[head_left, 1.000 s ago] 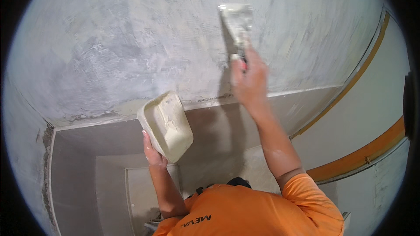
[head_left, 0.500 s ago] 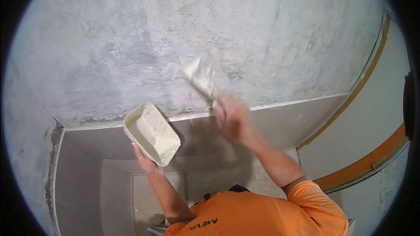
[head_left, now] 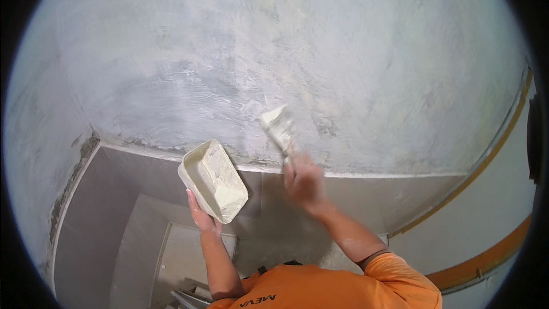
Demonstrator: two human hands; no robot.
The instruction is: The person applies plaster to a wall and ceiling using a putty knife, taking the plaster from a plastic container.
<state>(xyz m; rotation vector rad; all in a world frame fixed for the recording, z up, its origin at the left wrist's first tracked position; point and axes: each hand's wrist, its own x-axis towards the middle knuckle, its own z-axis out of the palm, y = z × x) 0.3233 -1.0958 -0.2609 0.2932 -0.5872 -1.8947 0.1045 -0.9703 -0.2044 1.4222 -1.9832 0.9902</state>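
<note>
My left hand (head_left: 204, 216) is closed on a cream rectangular tub (head_left: 197, 180), gripping it from the left and below. Pale filler (head_left: 230, 195) lies in the tub, thickest at its near end. To the right, my right hand (head_left: 304, 182) is wrapped round the handle of a putty knife (head_left: 281, 129), slightly blurred. Some pale filler sits on the blade's tip. The blade is up in front of the skim-coated wall (head_left: 366, 80); whether it touches the wall I cannot tell.
A white ledge strip (head_left: 394, 175) runs along the wall's lower edge, above grey-brown panels (head_left: 108, 180). Rough, dark patches mark the left corner (head_left: 88, 146). On the right stands a pale panel with an orange-brown edge (head_left: 486, 272). Metal rungs or steps (head_left: 189, 297) show at the bottom.
The view has shifted, so the wall and ledge sit lower. Both the tub and the putty knife appear a little further right and lower. Each hand keeps its hold.
</note>
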